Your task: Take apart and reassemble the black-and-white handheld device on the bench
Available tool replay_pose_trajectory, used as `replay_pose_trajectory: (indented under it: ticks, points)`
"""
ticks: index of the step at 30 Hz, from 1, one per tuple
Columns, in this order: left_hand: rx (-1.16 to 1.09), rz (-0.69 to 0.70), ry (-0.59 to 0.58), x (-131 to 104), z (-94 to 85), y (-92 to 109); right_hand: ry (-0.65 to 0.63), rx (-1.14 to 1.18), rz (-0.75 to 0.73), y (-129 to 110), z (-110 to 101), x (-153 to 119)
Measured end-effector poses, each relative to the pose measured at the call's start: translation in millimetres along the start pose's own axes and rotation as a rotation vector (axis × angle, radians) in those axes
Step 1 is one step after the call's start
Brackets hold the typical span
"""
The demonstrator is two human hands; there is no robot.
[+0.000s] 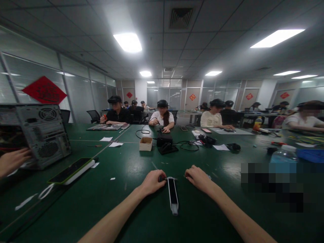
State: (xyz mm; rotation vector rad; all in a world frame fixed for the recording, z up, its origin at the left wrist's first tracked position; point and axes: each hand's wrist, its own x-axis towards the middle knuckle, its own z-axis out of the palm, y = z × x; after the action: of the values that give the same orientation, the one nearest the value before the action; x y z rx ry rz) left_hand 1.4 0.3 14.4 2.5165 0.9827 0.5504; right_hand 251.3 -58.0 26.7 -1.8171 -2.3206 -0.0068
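My left hand (154,181) rests on the green table (141,216), its fingers closed round a small dark item (161,178) beside the upper end of a white-framed strip with a dark middle (172,195). A thin piece seems to reach from those fingers across the top of the strip. The strip lies lengthwise, its grey end toward me. To the right of it my right hand (197,176) is on the table with curled fingers; whether anything is between the fingertips is hidden.
Farther back stand a small cardboard box (145,144) and a black device (164,139) with cables. A computer case (44,135) is at the left, with another person's hand (15,162) at it. A bottle (284,154) stands right; people sit across the table.
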Motion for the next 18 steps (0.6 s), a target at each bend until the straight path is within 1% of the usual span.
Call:
replay_pose_trajectory:
  ticks: [4,8,13,18]
  points:
    - [-0.001,-0.016,-0.008,-1,-1.7,1,-0.007,0.010,0.029,-2,-2,-2]
    - [0.008,0.004,0.002,0,-1.5,0,-0.033,-0.032,0.064,-3,-6,-3]
    - [0.035,0.010,0.023,1,0.8,-1,-0.081,-0.107,0.044,-4,-13,-4]
    - [0.022,0.011,0.023,2,2.8,-3,-0.120,-0.131,0.060,-14,-20,-7]
